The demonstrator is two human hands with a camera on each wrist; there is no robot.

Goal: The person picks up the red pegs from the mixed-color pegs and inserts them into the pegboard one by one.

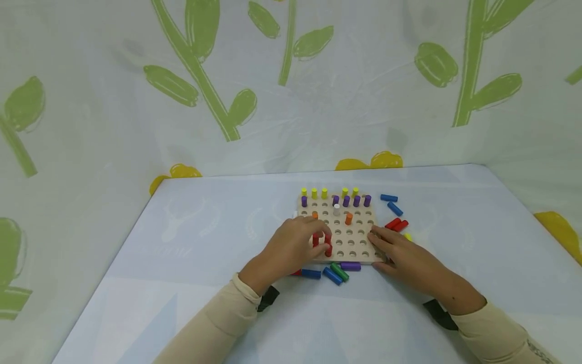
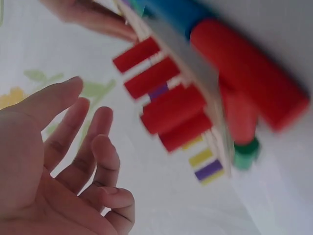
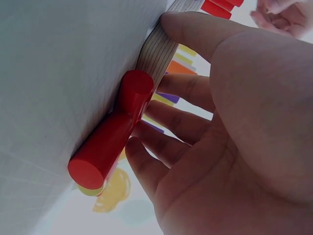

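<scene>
A wooden pegboard [image 1: 359, 259] lies on the table with round holes and coloured pegs standing in it. My left hand [image 1: 291, 245] is over its left front part, beside several upright red pegs [image 1: 328, 250]. In the left wrist view, the fingers of that hand [image 2: 80, 161] are loosely bent, apart from the red pegs [image 2: 173, 110], with nothing between them. My right hand [image 1: 406, 258] holds the board's front right corner. Its thumb [image 3: 195, 32] is against the board's edge [image 3: 159, 51], while the other fingers reach over the right side.
Yellow pegs [image 1: 314, 193] and purple pegs [image 1: 356, 200] stand in the back rows. A blue peg [image 1: 333, 276], a green peg [image 1: 339, 272] and a purple peg [image 1: 350, 266] lie before the board. Blue pegs [image 1: 389, 197] and red pegs [image 1: 393, 223] lie to its right.
</scene>
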